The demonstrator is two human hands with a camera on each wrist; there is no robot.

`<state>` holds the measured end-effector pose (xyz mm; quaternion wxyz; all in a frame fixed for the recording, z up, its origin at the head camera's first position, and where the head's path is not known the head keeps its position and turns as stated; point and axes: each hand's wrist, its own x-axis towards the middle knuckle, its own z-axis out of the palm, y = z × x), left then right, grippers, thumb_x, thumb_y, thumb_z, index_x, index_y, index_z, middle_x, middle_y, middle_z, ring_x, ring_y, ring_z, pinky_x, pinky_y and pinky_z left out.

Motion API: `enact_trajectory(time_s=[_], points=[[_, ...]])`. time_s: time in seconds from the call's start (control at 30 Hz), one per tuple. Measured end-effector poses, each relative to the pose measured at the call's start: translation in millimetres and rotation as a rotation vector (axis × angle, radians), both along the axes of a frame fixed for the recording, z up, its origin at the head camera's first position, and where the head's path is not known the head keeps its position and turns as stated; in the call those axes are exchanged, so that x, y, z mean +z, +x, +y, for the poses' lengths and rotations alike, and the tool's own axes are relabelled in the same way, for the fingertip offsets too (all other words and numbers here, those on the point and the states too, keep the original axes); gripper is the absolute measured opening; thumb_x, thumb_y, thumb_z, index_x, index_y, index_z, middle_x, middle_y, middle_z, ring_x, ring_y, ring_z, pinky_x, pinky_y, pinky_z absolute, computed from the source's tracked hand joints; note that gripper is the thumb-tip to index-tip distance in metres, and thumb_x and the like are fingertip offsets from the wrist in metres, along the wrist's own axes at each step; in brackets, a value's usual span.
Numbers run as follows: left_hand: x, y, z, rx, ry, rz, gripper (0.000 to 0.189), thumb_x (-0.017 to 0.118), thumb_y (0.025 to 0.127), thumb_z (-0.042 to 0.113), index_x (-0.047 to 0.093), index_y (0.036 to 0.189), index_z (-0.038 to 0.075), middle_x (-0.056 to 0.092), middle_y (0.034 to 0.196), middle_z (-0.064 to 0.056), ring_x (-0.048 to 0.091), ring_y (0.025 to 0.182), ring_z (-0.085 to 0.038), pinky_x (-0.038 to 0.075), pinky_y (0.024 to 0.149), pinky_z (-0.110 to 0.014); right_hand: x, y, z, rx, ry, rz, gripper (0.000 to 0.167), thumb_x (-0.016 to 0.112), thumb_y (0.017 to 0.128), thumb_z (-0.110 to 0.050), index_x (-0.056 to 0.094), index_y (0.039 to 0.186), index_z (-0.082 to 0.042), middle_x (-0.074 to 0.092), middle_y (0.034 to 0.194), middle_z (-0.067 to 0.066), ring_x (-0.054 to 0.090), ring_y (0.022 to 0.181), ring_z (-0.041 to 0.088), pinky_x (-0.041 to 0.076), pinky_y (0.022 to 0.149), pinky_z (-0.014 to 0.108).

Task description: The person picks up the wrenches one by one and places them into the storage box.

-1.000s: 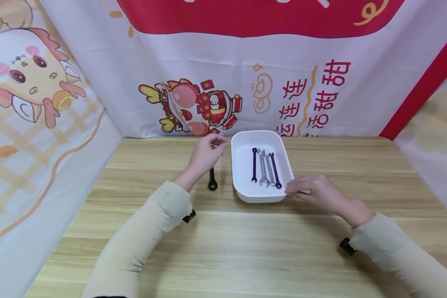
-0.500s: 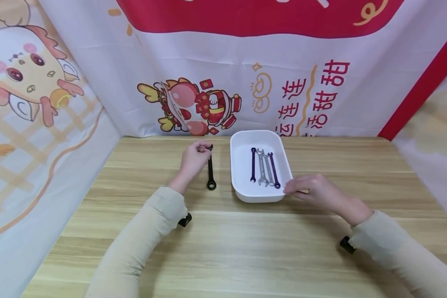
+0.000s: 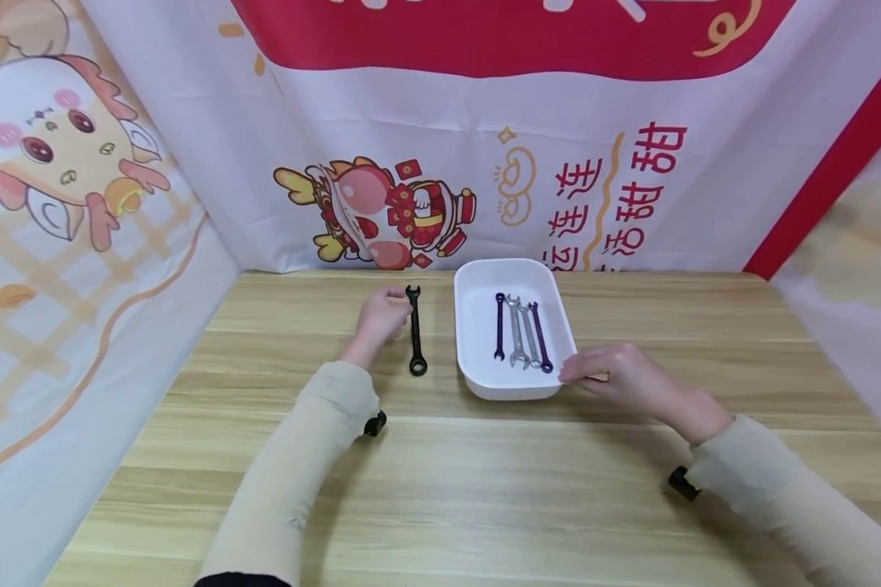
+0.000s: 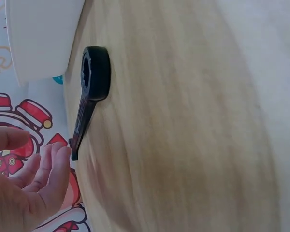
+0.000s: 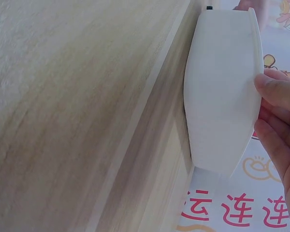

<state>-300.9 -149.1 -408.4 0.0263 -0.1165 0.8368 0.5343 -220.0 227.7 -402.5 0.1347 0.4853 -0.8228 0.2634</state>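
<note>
A black combination wrench [image 3: 415,334] lies on the table to the left of a white plastic box [image 3: 477,371], its open end away from me. My left hand [image 3: 382,316] is beside that open end. In the left wrist view the left thumb and fingers [image 4: 59,169] stand apart with nothing between them, and the ring end of the wrench [image 4: 97,72] faces the camera. My right hand [image 3: 617,373] pinches the box's near right corner. From the right wrist, the thumb [image 5: 275,89] shows on the box rim [image 5: 256,43]. Silver wrenches [image 3: 516,330] and dark purple wrenches [image 3: 500,326] lie inside.
The wood-grain table [image 3: 484,497] runs back to a printed cloth backdrop [image 3: 382,106] close behind the box. Another printed cloth [image 3: 81,269] borders the left side. A black wrist device [image 3: 375,423] sits under the left sleeve cuff.
My left hand has drawn back left from over the black wrench to beside its far end, uncovering it. The right hand and the box have stayed put.
</note>
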Motion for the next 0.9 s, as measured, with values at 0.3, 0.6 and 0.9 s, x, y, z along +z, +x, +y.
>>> enact_trajectory(time_s=[0.3, 0.6, 0.9], points=[[-5.6, -10.2, 6.1, -0.025, -0.066, -0.040, 0.047, 0.061, 0.091, 0.003, 0.055, 0.138, -0.005, 0.063, 0.087, -0.013, 0.061, 0.064, -0.017, 0.051, 0.057, -0.024, -1.7, 0.5, 0.5, -0.001, -0.015, 0.022, 0.033, 0.087, 0.067, 0.013, 0.082, 0.092, -0.008, 0.078, 0.097, 0.006, 0.075, 0.089, 0.026, 0.062, 0.076, 0.040], [-8.7, -13.0, 14.9, -0.094, -0.409, -0.050, 0.018, 0.069, 0.086, 0.006, 0.053, 0.078, 0.004, 0.049, 0.073, -0.006, 0.046, 0.065, -0.021, 0.038, 0.059, -0.028, -2.1, 1.2, 0.2, 0.000, -0.015, 0.023, 0.034, 0.087, 0.068, 0.013, 0.082, 0.094, -0.009, 0.078, 0.098, 0.006, 0.075, 0.089, 0.026, 0.062, 0.076, 0.041], [-2.6, -10.4, 25.4, -0.104, -0.503, -0.075, 0.027, 0.064, 0.086, 0.000, 0.062, 0.111, -0.008, 0.065, 0.115, -0.023, 0.061, 0.100, -0.035, 0.053, 0.090, -0.041, -1.4, 1.8, 0.1, -0.009, -0.013, 0.011, 0.033, 0.087, 0.068, 0.013, 0.082, 0.093, -0.008, 0.078, 0.098, 0.006, 0.075, 0.090, 0.025, 0.062, 0.076, 0.041]])
